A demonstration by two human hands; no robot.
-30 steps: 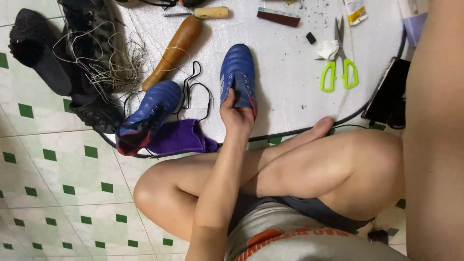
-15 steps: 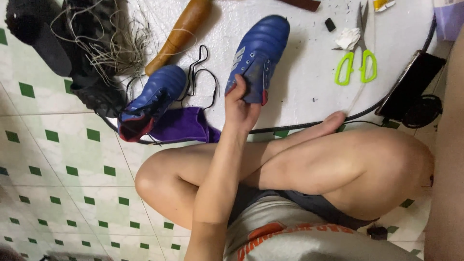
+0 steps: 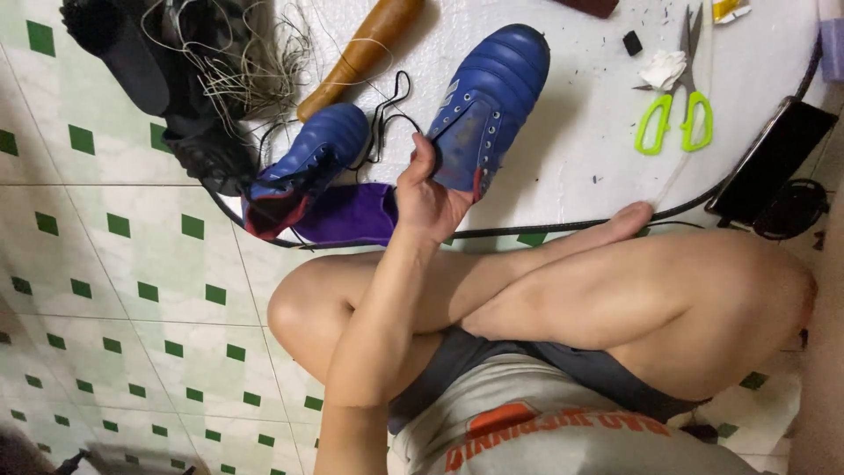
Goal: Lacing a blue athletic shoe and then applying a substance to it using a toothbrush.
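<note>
L hand [image 3: 428,195] grips blue shoe [image 3: 485,105] at heel — 2nd blue shoe [image 3: 309,163] beside.

Shoe in my left hand [image 3: 426,198]: deep blue ribbed leather football boot [image 3: 488,105], red at the heel. Second blue boot [image 3: 312,163], black lace. Purple cloth [image 3: 352,215]. Lime-green-handled scissors [image 3: 673,119]. White board [image 3: 571,167], black-edged. Floor tiles [image 3: 132,264] pale with small green squares.
</note>
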